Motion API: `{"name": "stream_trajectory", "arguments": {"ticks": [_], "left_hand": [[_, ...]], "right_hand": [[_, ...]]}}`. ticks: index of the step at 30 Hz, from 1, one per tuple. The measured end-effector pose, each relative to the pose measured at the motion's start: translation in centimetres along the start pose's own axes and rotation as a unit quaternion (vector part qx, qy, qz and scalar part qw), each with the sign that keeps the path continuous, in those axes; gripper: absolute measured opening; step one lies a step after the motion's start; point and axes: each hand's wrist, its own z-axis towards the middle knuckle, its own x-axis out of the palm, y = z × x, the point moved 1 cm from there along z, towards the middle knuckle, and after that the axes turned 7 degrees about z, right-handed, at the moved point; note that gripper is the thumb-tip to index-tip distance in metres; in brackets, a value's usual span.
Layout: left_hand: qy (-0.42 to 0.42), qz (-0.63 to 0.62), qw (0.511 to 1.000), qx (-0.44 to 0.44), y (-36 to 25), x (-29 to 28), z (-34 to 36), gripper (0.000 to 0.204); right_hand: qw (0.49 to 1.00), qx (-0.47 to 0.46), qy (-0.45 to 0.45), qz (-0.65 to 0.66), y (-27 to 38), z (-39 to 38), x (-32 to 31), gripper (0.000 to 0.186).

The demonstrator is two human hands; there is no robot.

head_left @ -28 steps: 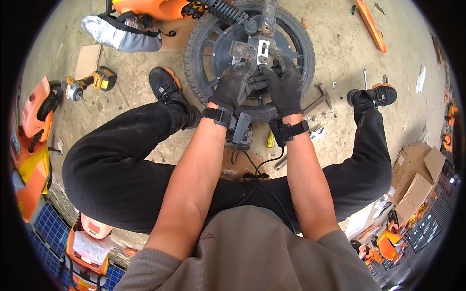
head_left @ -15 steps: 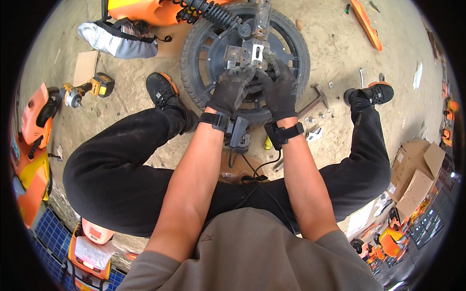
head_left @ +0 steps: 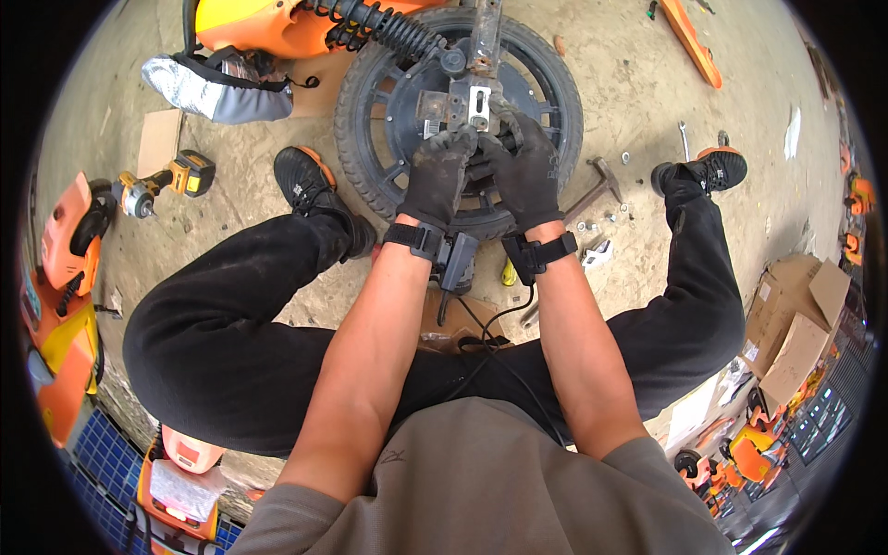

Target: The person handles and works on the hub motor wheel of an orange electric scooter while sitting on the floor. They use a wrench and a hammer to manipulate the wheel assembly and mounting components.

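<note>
My gloved left hand [head_left: 437, 174] and gloved right hand [head_left: 525, 171] meet at the lower end of a metal bracket on a spoked black wheel [head_left: 368, 125], their fingers curled; what they grip is hidden. A slotted silver plate [head_left: 479, 102] sits just above my fingertips, on the bracket below a rusty metal tube [head_left: 484, 42]. A coil-spring shock absorber [head_left: 388, 28] runs from the hub toward the upper left. A hammer [head_left: 606, 180] lies right of the wheel, with several small nuts [head_left: 610, 218] and a wrench [head_left: 684, 139].
An orange body panel [head_left: 268, 28] and a grey-white padded item [head_left: 203, 88] lie upper left, a cordless impact driver [head_left: 176, 178] below them. Orange scooter parts [head_left: 65, 250] fill the left edge. A torn cardboard box [head_left: 791, 314] is at right, an orange strip [head_left: 692, 42] upper right.
The wheel and scene have shifted a little left in the picture. My hands stay at the bracket's lower end, with only slight movement of the fingers.
</note>
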Motion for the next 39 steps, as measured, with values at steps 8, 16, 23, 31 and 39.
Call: {"name": "stream_trajectory", "arguments": {"ticks": [8,16,23,31,39], "left_hand": [[-0.024,0.015,1.0,0.002,0.3,0.5,-0.2,0.019],[0.013,-0.013,1.0,-0.003,0.0,0.0,-0.2,0.017],[-0.01,0.04,0.999,0.014,0.0,0.3,-0.4,0.017],[-0.025,0.044,0.997,0.066,0.8,0.3,-0.4,0.015],[-0.068,0.081,0.992,0.062,0.3,1.2,-0.6,0.014]], "right_hand": [[1.0,0.01,-0.006,-0.004,-0.4,-0.2,0.1,0.044],[0.999,0.033,-0.018,0.013,0.2,-0.5,0.5,0.042],[0.999,0.028,-0.032,-0.002,-0.1,-0.5,0.8,0.039],[0.997,0.049,0.023,0.053,0.6,0.0,-0.3,0.037],[1.0,0.005,-0.019,0.003,0.1,-0.1,0.2,0.039]]}}
